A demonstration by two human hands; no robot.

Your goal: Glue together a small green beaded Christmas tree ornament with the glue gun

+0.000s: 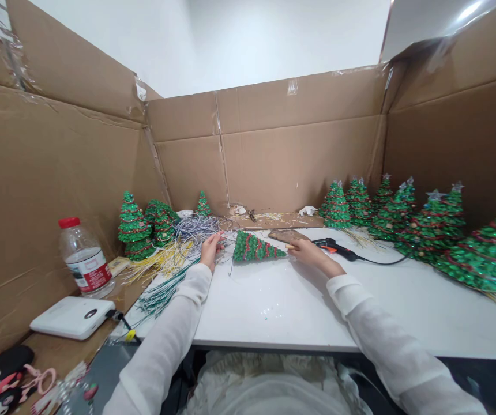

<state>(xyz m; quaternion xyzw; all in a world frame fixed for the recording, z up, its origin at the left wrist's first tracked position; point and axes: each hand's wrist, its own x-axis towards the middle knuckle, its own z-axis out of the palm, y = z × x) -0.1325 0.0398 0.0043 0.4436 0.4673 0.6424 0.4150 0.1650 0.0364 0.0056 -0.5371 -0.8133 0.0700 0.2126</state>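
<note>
One flat green tree (254,246) lies lengthwise on the tabletop (274,311), its tip just beside our pressed-together right fingers (293,246), nearer them than our loosely spread left fingers (218,237).

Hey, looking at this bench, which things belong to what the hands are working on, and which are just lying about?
Part of the work: left hand, right hand, green beaded tree panel, bundled wires, probably the glue gun.

Just lying about: water bottle, white power bank, finished beaded trees.
</note>
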